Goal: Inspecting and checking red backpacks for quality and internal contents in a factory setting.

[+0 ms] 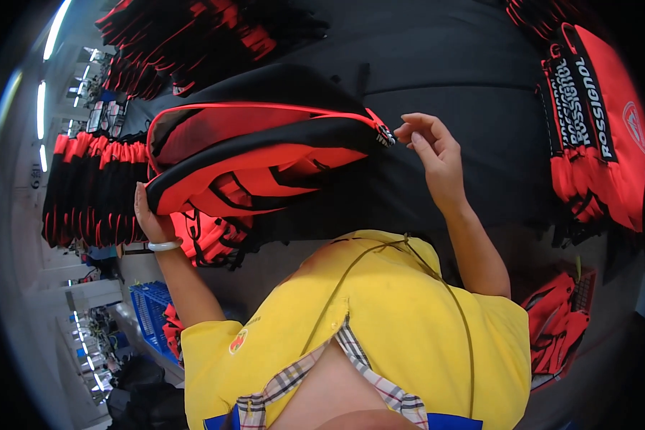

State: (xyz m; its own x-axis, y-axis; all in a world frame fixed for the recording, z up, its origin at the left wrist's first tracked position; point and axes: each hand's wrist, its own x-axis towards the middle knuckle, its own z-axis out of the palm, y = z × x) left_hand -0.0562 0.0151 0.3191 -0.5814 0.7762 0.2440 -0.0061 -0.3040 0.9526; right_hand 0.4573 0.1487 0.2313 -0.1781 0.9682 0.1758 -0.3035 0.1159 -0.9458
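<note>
The bag (pixel 258 152) lies between the hands, its panels and red piping seemingly joined; what remains undone inside cannot be told. The left hand (pixel 152 218) supports its end, partly hidden, so I cannot tell whether it pinches. The right hand (pixel 431 147) is loosely curled and empty, just beside the tab (pixel 385 135). Red panels (pixel 620 93) right of it look unassembled.

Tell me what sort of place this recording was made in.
Probably a bag factory or workshop: a red-and-black bag is being handled at a dark table, like-coloured pieces are packed in a row at the left, and strip lights show beyond.
</note>
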